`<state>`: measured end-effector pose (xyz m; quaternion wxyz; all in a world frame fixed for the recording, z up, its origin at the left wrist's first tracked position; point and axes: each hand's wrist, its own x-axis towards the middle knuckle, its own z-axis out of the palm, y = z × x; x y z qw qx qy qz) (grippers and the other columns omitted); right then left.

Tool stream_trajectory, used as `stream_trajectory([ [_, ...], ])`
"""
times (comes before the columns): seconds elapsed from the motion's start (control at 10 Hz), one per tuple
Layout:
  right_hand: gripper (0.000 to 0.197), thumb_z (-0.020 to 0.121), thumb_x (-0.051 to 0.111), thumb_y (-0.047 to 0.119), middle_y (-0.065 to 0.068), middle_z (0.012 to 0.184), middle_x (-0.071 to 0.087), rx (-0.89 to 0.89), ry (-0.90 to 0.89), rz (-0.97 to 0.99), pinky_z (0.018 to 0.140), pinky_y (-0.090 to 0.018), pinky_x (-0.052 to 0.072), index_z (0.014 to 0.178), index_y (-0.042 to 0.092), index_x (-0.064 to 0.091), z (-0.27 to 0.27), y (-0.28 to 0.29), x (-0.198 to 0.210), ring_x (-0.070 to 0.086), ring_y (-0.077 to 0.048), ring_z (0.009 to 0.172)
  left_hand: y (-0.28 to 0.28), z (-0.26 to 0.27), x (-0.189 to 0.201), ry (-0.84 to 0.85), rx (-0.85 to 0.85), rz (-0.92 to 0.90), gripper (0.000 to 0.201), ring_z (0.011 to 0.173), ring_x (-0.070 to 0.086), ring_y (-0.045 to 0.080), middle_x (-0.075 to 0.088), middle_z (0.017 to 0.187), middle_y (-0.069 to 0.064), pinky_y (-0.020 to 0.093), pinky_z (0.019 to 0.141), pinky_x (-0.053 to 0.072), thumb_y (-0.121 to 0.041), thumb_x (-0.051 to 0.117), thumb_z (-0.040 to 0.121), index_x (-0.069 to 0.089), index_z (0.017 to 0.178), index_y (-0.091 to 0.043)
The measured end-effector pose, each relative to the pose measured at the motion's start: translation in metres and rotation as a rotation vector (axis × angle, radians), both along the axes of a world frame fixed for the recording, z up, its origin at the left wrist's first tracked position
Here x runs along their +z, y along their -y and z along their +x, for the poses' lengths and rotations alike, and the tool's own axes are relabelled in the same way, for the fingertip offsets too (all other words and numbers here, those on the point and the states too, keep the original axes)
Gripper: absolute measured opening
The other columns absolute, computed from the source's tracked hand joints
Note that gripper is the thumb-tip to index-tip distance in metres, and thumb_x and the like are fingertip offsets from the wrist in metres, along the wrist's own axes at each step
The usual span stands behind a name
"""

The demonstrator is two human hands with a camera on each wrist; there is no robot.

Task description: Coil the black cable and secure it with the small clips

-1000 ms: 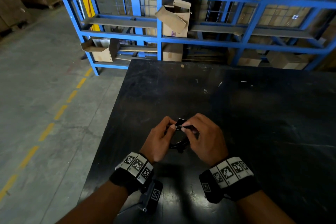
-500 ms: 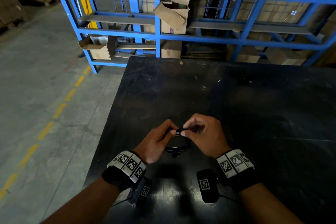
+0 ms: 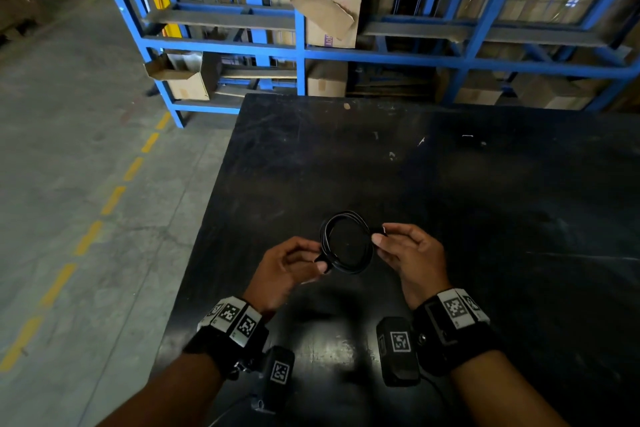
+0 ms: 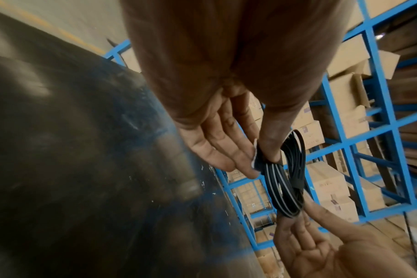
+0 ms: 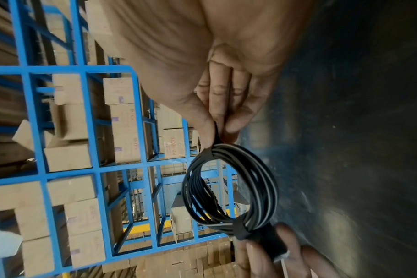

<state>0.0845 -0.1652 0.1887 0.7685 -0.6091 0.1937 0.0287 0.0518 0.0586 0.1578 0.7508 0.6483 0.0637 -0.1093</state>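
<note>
Head view shows the cable (image 3: 347,242) already wound into a round coil, held in the air at frame centre, above the black table (image 3: 485,218) and not touching it. The left hand (image 3: 287,270) pinches the coil's lower-left edge between thumb and fingertips; the right hand (image 3: 408,253) pinches the right edge the same way, its other fingers loosely curled.

Left wrist view, at centre right, shows the left thumb pressing the strands against the fingers where a dark wrap (image 4: 258,159) seems to bind them. Right wrist view, near centre, shows the right pinch closed on a flat black tab (image 5: 217,135) at a second band on the coil's upper edge, while another band (image 5: 240,228) sits across the strands at lower centre beside the left fingertips. Whether these bands are the small clips fully closed I cannot tell.

Judging from this, the step in hand is fixing or checking the right-side fastening. To do it well, keep the left pinch firm so the turns stay stacked and do not spring apart. Gather every strand inside the band before pressing the tab flat. Then tug lightly outward with both hands to test that nothing slips.
</note>
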Motion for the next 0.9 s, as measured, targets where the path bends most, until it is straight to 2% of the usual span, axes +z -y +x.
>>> stream_trajectory([
  [0.1,0.023,0.080,0.078,-0.007,0.001,0.073,0.080,0.003,-0.039,0.018,0.068,-0.022,0.056,0.092,0.012,0.071,0.003,0.000,-0.012,0.074,-0.012,0.074,-0.001,0.006,-0.004,0.001,0.048,0.022,0.028,0.086,0.075,0.029,0.071,0.097,0.035,0.033,0.077,0.062,0.007,0.076,0.083,0.068,0.109,0.006],
  [0.2,0.024,0.079,0.079,-0.005,-0.001,0.074,0.080,0.026,-0.061,-0.068,0.069,-0.023,0.056,0.094,0.012,0.072,0.006,0.002,-0.022,0.075,-0.013,0.071,-0.007,0.017,-0.010,0.018,0.098,0.048,0.025,0.077,0.078,0.025,0.070,0.086,0.032,0.032,0.072,0.062,0.009,0.076,0.082,0.068,0.105,0.001],
  [0.3,0.024,0.079,0.080,-0.003,-0.002,0.078,0.080,0.053,-0.101,-0.159,0.064,-0.024,0.050,0.093,0.014,0.072,0.012,0.006,-0.041,0.076,-0.015,0.072,-0.011,0.027,-0.025,-0.004,0.085,0.118,0.026,0.071,0.077,0.022,0.072,0.077,0.018,0.034,0.070,0.063,0.011,0.077,0.081,0.067,0.101,-0.002],
  [0.4,0.022,0.080,0.079,-0.002,-0.004,0.079,0.080,0.092,-0.177,-0.242,0.059,-0.024,0.048,0.091,0.016,0.073,0.017,0.008,-0.067,0.075,-0.015,0.070,-0.008,0.033,-0.049,-0.055,0.063,0.209,0.023,0.066,0.076,0.017,0.074,0.078,0.015,0.027,0.064,0.060,0.011,0.078,0.081,0.068,0.096,-0.003],
  [0.5,0.020,0.080,0.078,-0.004,-0.001,0.070,0.076,0.150,-0.251,-0.329,0.049,-0.017,0.048,0.087,0.014,0.072,0.017,0.004,-0.096,0.069,-0.005,0.054,-0.008,0.034,-0.086,-0.142,0.073,0.299,0.023,0.070,0.077,0.021,0.076,0.082,0.015,0.032,0.068,0.060,0.007,0.080,0.080,0.069,0.091,-0.011],
  [0.6,0.025,0.077,0.079,-0.008,-0.005,0.064,0.073,0.215,-0.334,-0.422,0.046,-0.017,0.049,0.077,0.015,0.072,0.013,-0.003,-0.130,0.067,-0.012,0.050,-0.008,0.030,-0.123,-0.247,0.059,0.404,0.024,0.085,0.078,0.033,0.078,0.082,0.012,0.033,0.076,0.060,-0.004,0.084,0.075,0.071,0.084,-0.023],
  [0.7,0.025,0.072,0.081,0.000,0.004,0.058,0.074,0.236,-0.415,-0.505,0.069,-0.032,0.060,0.069,0.023,0.072,0.008,-0.006,-0.162,0.074,-0.023,0.066,-0.006,0.024,-0.148,-0.308,0.033,0.446,0.028,0.088,0.076,0.032,0.075,0.077,0.009,0.028,0.075,0.062,0.007,0.078,0.079,0.070,0.082,-0.020],
  [0.8,0.026,0.073,0.080,0.004,0.011,0.068,0.074,0.277,-0.428,-0.569,0.086,-0.031,0.059,0.071,0.028,0.073,0.000,-0.010,-0.172,0.073,-0.017,0.079,-0.005,0.018,-0.160,-0.334,-0.057,0.472,0.032,0.091,0.076,0.031,0.077,0.087,0.011,0.046,0.092,0.061,0.007,0.075,0.080,0.071,0.084,-0.024],
  [0.9,0.025,0.077,0.078,0.005,0.005,0.084,0.078,0.278,-0.406,-0.594,0.091,-0.029,0.058,0.076,0.030,0.074,0.003,-0.008,-0.186,0.074,-0.016,0.088,-0.007,0.019,-0.174,-0.316,-0.078,0.520,0.032,0.097,0.075,0.025,0.079,0.100,0.006,0.043,0.096,0.059,-0.008,0.080,0.078,0.070,0.087,-0.037],
])
